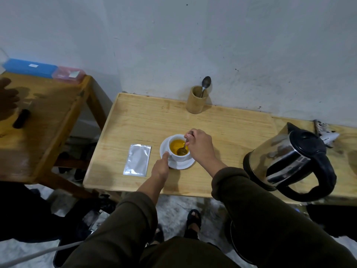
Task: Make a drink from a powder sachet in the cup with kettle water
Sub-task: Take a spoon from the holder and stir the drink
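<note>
A white cup [178, 156] stands on a white saucer [180, 165] in the middle of the low wooden table [222, 132]. Yellow-orange liquid fills the cup. My right hand [201, 147] grips a metal spoon [183, 148] whose bowl dips into the drink. My left hand [161, 167] rests its thumb against the cup's left side at the saucer rim. A silver sachet [137, 159] lies flat to the left of the saucer. The steel kettle [291, 161] with black lid and handle sits at the table's right.
A bamboo holder [197, 100] with another spoon [205, 83] stands at the back by the wall. A second wooden table [48, 117] on the left carries blue and pink boxes [44, 71] and a dark object [21, 118]. My sandalled feet are below.
</note>
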A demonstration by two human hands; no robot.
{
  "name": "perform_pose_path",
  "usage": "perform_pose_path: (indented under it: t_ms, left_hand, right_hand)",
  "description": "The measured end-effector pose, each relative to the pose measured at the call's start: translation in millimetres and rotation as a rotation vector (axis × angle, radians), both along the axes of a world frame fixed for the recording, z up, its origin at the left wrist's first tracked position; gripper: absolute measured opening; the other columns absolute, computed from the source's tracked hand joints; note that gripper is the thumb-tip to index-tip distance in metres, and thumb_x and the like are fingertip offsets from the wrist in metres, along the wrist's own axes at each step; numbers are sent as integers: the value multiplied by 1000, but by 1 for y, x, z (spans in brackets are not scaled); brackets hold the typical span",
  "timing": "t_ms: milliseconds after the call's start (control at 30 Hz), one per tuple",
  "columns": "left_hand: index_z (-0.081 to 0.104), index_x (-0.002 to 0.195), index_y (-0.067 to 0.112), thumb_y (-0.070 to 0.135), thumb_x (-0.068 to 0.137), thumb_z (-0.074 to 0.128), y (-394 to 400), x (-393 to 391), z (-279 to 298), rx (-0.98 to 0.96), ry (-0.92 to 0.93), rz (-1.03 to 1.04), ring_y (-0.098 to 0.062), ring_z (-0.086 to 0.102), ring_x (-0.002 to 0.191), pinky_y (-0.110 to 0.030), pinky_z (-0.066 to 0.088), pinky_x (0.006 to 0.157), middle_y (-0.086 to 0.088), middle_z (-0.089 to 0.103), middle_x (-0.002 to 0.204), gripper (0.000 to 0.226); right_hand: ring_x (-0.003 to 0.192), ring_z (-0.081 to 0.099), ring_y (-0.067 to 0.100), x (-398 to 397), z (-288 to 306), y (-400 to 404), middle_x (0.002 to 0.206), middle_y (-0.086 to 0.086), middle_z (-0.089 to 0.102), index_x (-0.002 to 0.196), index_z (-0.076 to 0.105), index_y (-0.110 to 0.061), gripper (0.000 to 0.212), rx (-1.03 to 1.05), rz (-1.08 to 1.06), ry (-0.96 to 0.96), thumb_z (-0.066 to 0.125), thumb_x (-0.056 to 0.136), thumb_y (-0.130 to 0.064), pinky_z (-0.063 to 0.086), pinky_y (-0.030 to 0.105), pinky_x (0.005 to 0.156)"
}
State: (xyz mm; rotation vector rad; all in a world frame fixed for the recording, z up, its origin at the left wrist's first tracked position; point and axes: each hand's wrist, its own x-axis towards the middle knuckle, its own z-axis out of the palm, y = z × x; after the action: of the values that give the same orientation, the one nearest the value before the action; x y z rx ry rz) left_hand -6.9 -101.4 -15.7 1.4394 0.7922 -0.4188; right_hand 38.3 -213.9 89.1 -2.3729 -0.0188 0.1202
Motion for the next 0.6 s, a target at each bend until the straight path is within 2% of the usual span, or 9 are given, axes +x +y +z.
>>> perform_pose_path:
  t_ms: [67, 200, 267, 333, 400, 500, 600]
  left_hand:
    - [51, 135, 8, 59, 92, 35, 0, 0, 0, -3, 1, 1, -32, 53, 124, -46, 39, 110, -17, 54, 138, 69]
    - [50, 136, 7, 58, 93, 37, 0, -1, 1, 7, -3, 8, -31, 51, 126, -44, 39, 111, -17, 52, 140, 68]
    - [51, 136, 7, 57, 93, 37, 0, -1, 2, 12, -11, -3, -32, 51, 126, -45, 39, 111, -17, 53, 140, 68]
    - [52, 135, 8, 58, 93, 36, 1, -1, 2, 16, -17, -13, -32, 52, 126, -45, 39, 111, -17, 54, 139, 68]
    - [54, 134, 7, 58, 93, 36, 1, -1, 1, 28, -24, -25, -32, 52, 125, -45, 39, 111, -17, 54, 139, 68]
    - [54, 133, 7, 59, 92, 35, 1, -1, 1, 33, -24, -31, -32, 52, 125, -45, 39, 111, -17, 55, 138, 69]
    - [53, 134, 7, 60, 92, 34, 1, -1, 2, 42, -17, -34, -32, 52, 124, -46, 39, 111, -18, 55, 137, 70]
  right_hand:
    - [90, 60, 26, 1, -1, -1, 97, 13, 65, 89, 66, -9, 22, -43, -9, -32, 44, 93, -12, 47, 31, 78]
    - [96, 59, 25, 0, -4, -2, 104, 13, 65, 99, 68, -9, 25, -59, -3, -76, 44, 94, -14, 33, 18, 74]
    - [99, 60, 23, -2, -4, -2, 106, 12, 67, 102, 68, -10, 24, -20, 1, -57, 45, 94, -14, 32, 14, 74]
    - [99, 62, 23, -4, -1, -1, 104, 11, 69, 102, 68, -9, 23, 44, -7, -28, 47, 94, -13, 39, 17, 82]
    - [94, 65, 23, -6, 2, -1, 96, 12, 72, 98, 69, -7, 22, 102, -3, -4, 47, 93, -12, 47, 27, 88]
    - [84, 69, 22, -5, 4, -1, 87, 13, 73, 88, 67, -8, 21, 139, -2, 28, 47, 93, -12, 51, 28, 83]
    - [84, 66, 26, -2, 3, -2, 87, 15, 70, 84, 64, -7, 21, 62, 12, 12, 45, 92, -10, 52, 35, 82]
